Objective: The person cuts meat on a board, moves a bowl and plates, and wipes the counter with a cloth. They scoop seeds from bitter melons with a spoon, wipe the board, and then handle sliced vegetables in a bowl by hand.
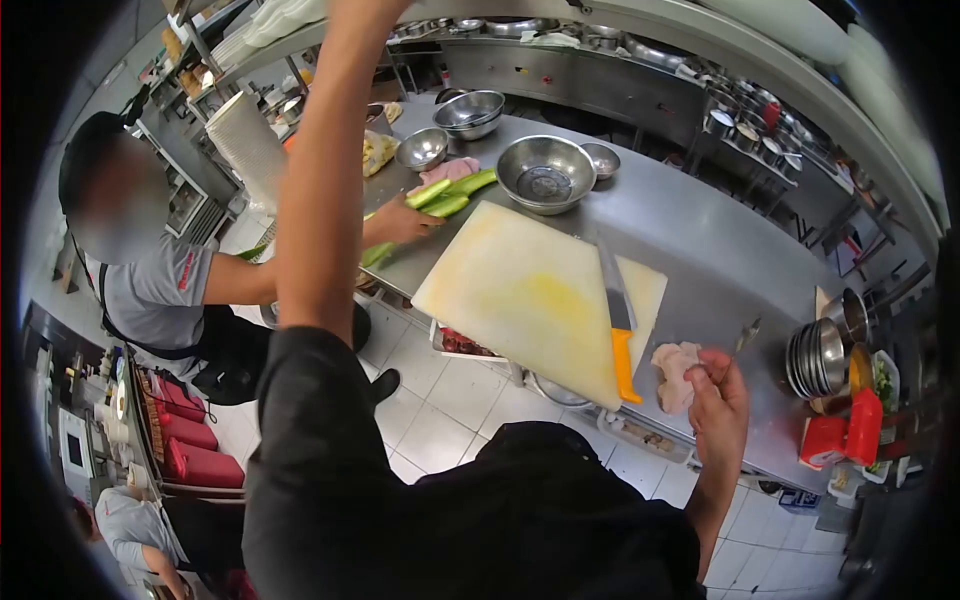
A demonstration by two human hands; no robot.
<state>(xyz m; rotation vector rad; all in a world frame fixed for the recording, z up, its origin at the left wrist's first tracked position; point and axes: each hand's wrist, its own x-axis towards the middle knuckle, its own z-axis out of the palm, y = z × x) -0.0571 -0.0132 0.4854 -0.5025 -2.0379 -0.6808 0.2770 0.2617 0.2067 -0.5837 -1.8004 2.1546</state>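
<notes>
My right hand [718, 398] pinches the edge of a pale pinkish piece of raw meat [676, 378], perhaps chicken, which hangs over the steel counter. My left arm reaches up out of the top of the view, so the hand itself is hidden. Left of the meat, a knife [617, 310] with an orange handle lies on a white cutting board [510, 290] stained yellow. Just above my right hand a small shiny metal utensil [748, 333] shows; I cannot make out its kind.
Steel bowls [546, 174] stand behind the board. A co-worker [165, 300] at left has a hand on green vegetable pieces [445, 196]. Stacked bowls [818, 356] and a red scale [845, 435] sit at right. Overhead runs a shelf [690, 25].
</notes>
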